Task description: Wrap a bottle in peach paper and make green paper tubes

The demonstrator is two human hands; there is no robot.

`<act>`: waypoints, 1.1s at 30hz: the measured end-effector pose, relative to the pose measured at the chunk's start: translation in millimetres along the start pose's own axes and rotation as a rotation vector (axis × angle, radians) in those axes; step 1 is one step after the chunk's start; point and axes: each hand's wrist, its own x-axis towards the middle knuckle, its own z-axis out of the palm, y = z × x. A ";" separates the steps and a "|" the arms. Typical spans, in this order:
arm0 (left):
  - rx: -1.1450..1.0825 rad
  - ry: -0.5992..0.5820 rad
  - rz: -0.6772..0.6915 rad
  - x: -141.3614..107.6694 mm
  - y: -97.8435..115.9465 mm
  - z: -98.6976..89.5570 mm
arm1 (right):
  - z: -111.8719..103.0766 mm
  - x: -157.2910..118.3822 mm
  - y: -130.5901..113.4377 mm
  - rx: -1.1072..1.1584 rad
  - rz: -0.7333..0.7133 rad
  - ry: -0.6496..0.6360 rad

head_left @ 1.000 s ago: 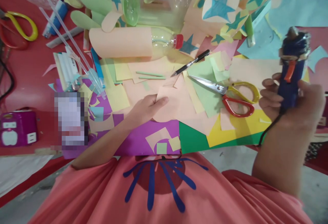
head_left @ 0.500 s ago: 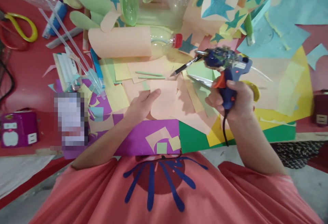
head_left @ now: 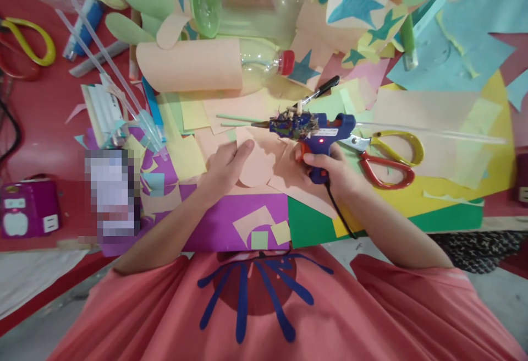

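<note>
My left hand (head_left: 226, 167) is closed on the left edge of a small peach paper piece (head_left: 254, 160), its thumb on top. My right hand (head_left: 330, 165) grips a blue glue gun (head_left: 319, 132), whose tip points left over the paper's upper edge. Bits of debris cover the gun's front, and a small red light glows on its side. Two thin green strips (head_left: 235, 118) lie by the gun's tip. Behind the gun is a black pen (head_left: 325, 88), partly hidden. Scissors with red and yellow handles (head_left: 388, 160) rest right of the gun.
A bottle wrapped in peach paper (head_left: 193, 65) lies beyond my hands, with more bottles and star-decorated paper (head_left: 357, 0) behind. At left are a phone (head_left: 111, 193), a purple box (head_left: 31, 207) and other scissors (head_left: 31, 42). Coloured paper sheets cover the middle.
My right hand has brought the glue gun left and its tip now sits over the paper. The scissors on the right have come into fuller view. My left hand has hardly moved.
</note>
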 end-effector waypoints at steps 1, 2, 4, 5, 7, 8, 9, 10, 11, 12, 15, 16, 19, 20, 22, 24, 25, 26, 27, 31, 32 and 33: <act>0.024 -0.011 -0.002 -0.8 0.2 0.0 | 1.3 -1.4 -0.2 -0.022 0.007 -0.001; 0.048 -0.020 -0.002 -1.5 0.8 -0.1 | 2.8 -2.3 -0.7 -0.038 0.013 -0.008; 0.090 -0.032 0.007 -2.9 2.6 -0.4 | 5.6 -2.8 -1.5 -0.057 0.013 -0.013; 0.109 -0.039 0.011 -3.3 3.8 -0.6 | 6.5 -2.5 -1.5 -0.064 0.013 -0.005; 0.141 -0.054 0.014 -3.9 6.0 -1.0 | 7.3 -1.4 -0.6 -0.075 0.012 0.013; 0.154 -0.060 0.011 -4.0 7.0 -1.1 | 7.2 -0.8 0.3 -0.082 0.012 0.009; 0.164 -0.066 0.008 -4.1 7.7 -1.2 | 7.0 -0.2 1.4 -0.089 0.010 -0.002; 0.173 -0.072 0.004 -4.1 8.1 -1.3 | 6.6 0.3 2.4 -0.097 0.007 -0.013; 0.181 -0.077 0.001 -4.0 8.3 -1.4 | 6.3 0.6 3.4 -0.108 0.005 -0.023; 0.187 -0.081 -0.001 -4.0 8.3 -1.5 | 6.1 0.8 4.3 -0.117 0.003 -0.030; 0.199 -0.093 0.005 -3.9 7.9 -1.7 | 6.6 0.2 6.0 -0.123 -0.015 -0.017; 0.202 -0.095 0.008 -3.9 7.9 -1.7 | 7.0 0.0 6.5 -0.119 -0.021 -0.011; 0.208 -0.105 0.010 -4.2 8.5 -1.7 | 7.7 -0.3 8.4 -0.110 -0.020 0.003; 0.209 -0.106 0.009 -4.3 8.9 -1.6 | 7.7 -0.2 9.2 -0.109 -0.017 0.009; 0.211 -0.108 0.008 -4.5 9.3 -1.5 | 7.7 0.2 10.6 -0.106 -0.018 0.011; 0.213 -0.101 0.011 -4.5 9.2 -1.4 | 7.7 0.5 11.1 -0.103 -0.023 0.013; 0.211 -0.098 0.010 -4.5 8.9 -1.4 | 7.7 0.6 11.0 -0.104 -0.025 0.010; 0.208 -0.099 0.009 -4.4 8.5 -1.3 | 7.8 0.6 10.8 -0.106 -0.028 0.009; 0.204 -0.097 0.008 -4.4 8.0 -1.3 | 8.0 0.6 10.5 -0.107 -0.029 0.006; 0.183 -0.087 0.020 -4.5 7.0 -1.0 | 8.3 0.6 9.4 -0.102 -0.028 -0.016; 0.179 -0.089 0.023 -4.5 7.1 -0.9 | 8.3 0.5 9.3 -0.099 -0.028 -0.015; 0.179 -0.089 0.025 -4.5 7.2 -0.8 | 8.3 0.4 9.3 -0.096 -0.027 -0.014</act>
